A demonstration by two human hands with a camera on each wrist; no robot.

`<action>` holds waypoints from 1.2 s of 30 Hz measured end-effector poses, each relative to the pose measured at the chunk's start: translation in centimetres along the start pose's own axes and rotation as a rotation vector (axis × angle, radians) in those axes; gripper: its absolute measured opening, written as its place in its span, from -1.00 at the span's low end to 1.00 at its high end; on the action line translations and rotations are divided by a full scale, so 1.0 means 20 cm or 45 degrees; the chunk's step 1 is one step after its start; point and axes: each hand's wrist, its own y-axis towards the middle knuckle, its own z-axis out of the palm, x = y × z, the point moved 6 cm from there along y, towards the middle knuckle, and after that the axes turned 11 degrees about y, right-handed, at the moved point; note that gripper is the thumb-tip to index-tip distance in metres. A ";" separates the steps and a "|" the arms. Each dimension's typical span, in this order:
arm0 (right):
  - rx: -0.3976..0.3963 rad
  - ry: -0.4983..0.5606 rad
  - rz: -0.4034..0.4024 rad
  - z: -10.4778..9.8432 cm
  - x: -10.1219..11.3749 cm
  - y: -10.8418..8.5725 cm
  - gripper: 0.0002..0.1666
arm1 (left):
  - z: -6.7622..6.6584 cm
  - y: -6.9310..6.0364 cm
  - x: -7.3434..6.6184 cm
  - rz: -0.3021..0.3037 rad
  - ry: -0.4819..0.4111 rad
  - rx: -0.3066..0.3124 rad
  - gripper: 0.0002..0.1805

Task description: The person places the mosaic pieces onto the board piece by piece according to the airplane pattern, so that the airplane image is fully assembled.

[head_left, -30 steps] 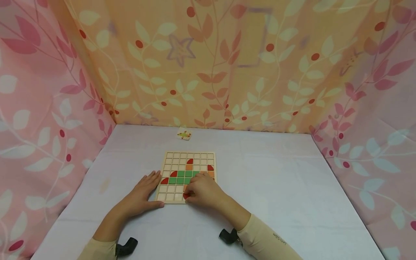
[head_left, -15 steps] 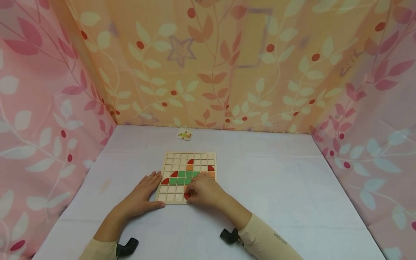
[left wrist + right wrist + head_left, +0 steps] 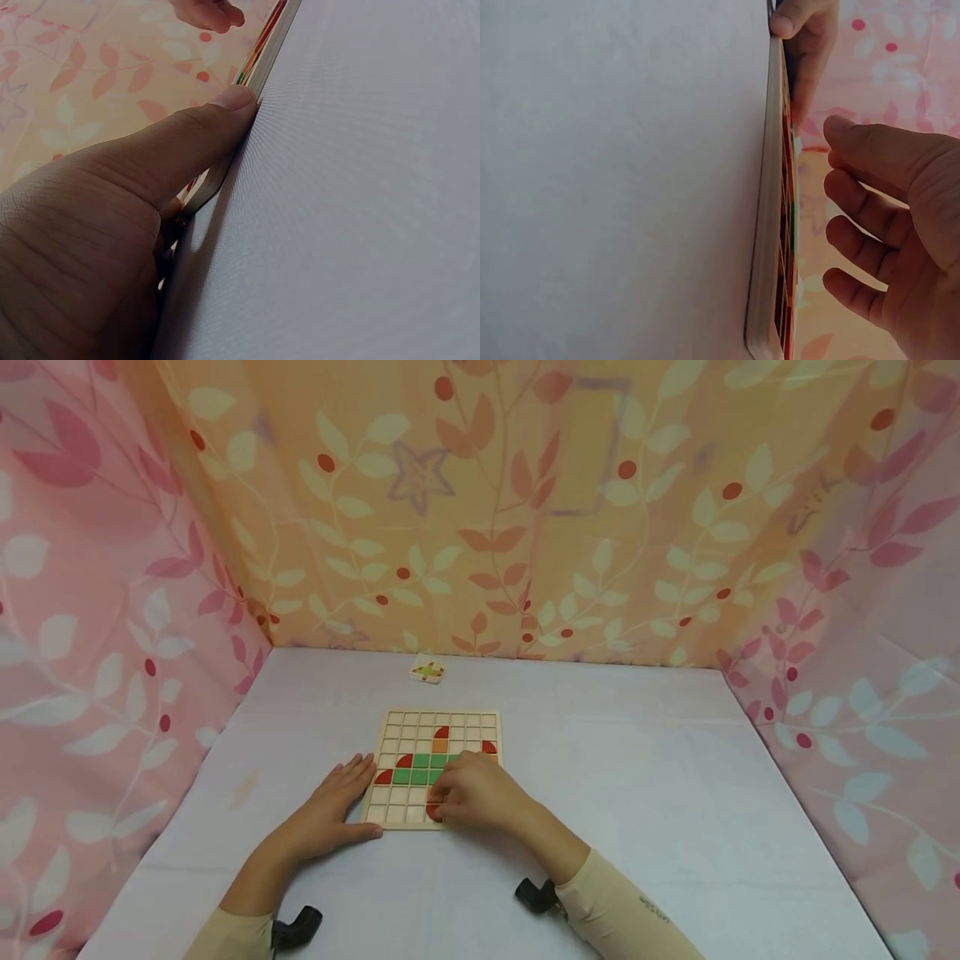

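Note:
A square wooden grid board (image 3: 393,814) lies on the white table, with red quarter-round tiles (image 3: 442,732), orange square tiles (image 3: 439,746) and green square tiles (image 3: 422,762) set in its cells. My left hand (image 3: 330,806) lies spread at the board's left side, fingers straight along the edge and thumb touching the front left corner. Over the lower right of the board hovers my right hand (image 3: 480,793), covering several cells. In the right wrist view its fingers (image 3: 855,244) are loosely bent, apart from the board's surface, with nothing seen between them.
Behind the board lies a small card-like piece (image 3: 428,669) with a coloured pattern. Flowered curtains (image 3: 495,510) enclose the white table (image 3: 615,752) at the back and sides. A black device (image 3: 298,928) sits at each wrist.
My right hand has lifted slightly and shifted a little to the right, uncovering more of the red tile near the front edge. The left hand stays at the board's edge.

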 end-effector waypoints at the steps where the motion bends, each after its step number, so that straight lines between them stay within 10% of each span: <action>1: -0.003 -0.004 -0.001 -0.01 0.00 0.00 -0.85 | 0.00 0.00 0.00 0.002 0.001 0.000 0.24; 19: -0.117 -0.029 -0.012 -0.29 -0.01 -0.06 -0.78 | -0.02 0.01 0.01 -0.012 -0.001 -0.005 0.24; 36: -0.278 -0.115 0.055 -0.55 -0.15 -0.38 -0.77 | 0.00 0.00 0.00 0.019 -0.016 -0.046 0.23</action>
